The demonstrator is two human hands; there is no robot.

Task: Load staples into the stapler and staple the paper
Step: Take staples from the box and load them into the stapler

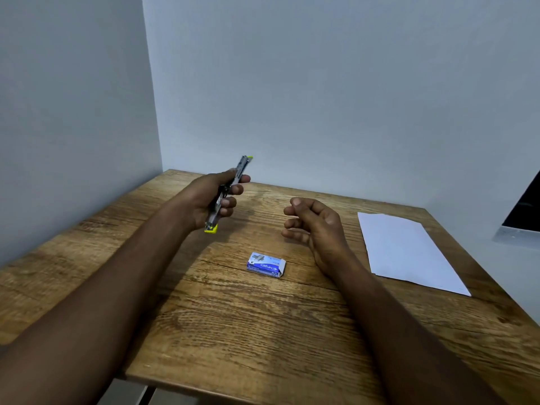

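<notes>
- Wood-grain tabletop (263, 331): 1 blue staple box (266, 265), 1 white paper sheet (409, 252).
- Left hand (214, 197) grips 1 slim metal stapler w/ yellow ends (230, 190).
- Right hand (314, 222) empty, fingers loosely curled.

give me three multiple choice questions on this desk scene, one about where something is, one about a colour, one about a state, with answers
1. Where does the staple box lie?
A. on the paper
B. on the wooden table, between the two forearms
C. in the right hand

2. What colour are the tips of the stapler?
A. red
B. black
C. yellow

3. What is the right hand doing?
A. holding nothing, fingers loosely curled
B. gripping the stapler
C. pressing down on the paper

Answers:
1. B: the box rests on the bare table, apart from the paper at the right.
2. C: yellow shows at both ends of the stapler, above and below the left hand that grips it.
3. A: the right hand hovers over the table with nothing in it, clear of box and paper.
</notes>
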